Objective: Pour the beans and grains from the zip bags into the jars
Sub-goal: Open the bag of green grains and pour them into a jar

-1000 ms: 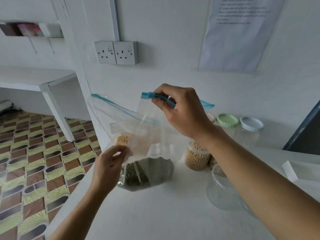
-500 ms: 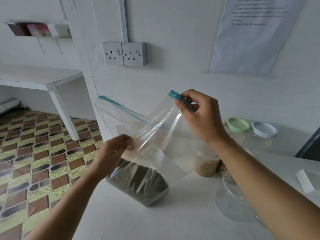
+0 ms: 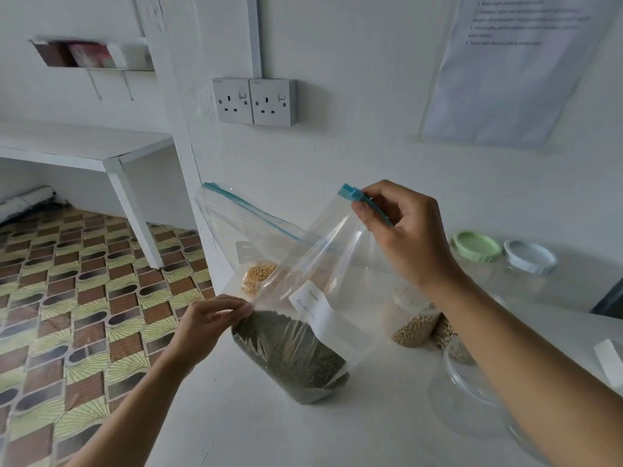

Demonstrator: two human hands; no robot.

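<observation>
A clear zip bag point(image 3: 296, 345) holding dark green beans rests with its bottom on the white counter point(image 3: 256, 429). My right hand point(image 3: 401, 230) pinches the bag's blue zip strip at the top. My left hand point(image 3: 212, 321) pinches the bag's left edge, just above the beans. Behind it a second zip bag point(image 3: 249, 244) with yellow grains leans against the wall. A jar of pale beans point(image 3: 416, 326) stands behind my right forearm. An empty glass jar point(image 3: 468, 399) sits near the counter's right front, partly hidden by that arm.
Two lidded jars, one with a green lid point(image 3: 476, 246) and one with a white lid point(image 3: 529, 256), stand at the back right. A double wall socket point(image 3: 254, 101) is above. The counter's left edge drops to a patterned tile floor point(image 3: 67, 315).
The green-bean bag has been turned and set down on the counter, its label now facing me. My right hand has moved right with the zip strip; my left hand has shifted lower on the edge.
</observation>
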